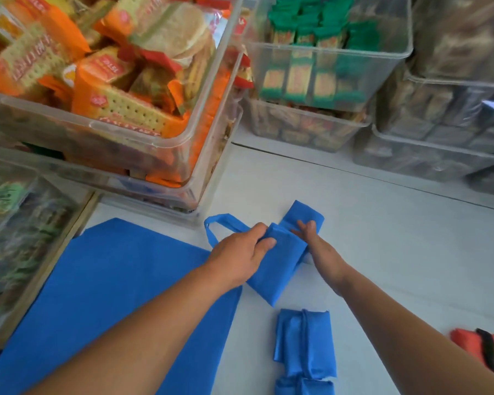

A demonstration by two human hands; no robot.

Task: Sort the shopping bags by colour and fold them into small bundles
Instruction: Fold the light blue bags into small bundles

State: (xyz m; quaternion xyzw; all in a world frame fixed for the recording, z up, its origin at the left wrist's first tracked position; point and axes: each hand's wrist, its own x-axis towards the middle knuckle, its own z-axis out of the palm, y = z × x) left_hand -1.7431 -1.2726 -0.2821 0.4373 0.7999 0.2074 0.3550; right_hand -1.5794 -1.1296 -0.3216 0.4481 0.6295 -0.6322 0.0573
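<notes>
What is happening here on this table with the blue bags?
A person is folding a blue shopping bag on the white table. The left hand grips the folded part, and the right hand presses the strip with straight fingers. Finished blue bundles lie nearer the person, an unfolded blue bag lies flat at the left, and an orange bundle sits at the right edge.

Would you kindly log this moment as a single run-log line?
step: folding blue fabric shopping bag | left hand: grips fold | right hand: presses bag flat | finished nearby: folded blue fabric bundle
</notes>
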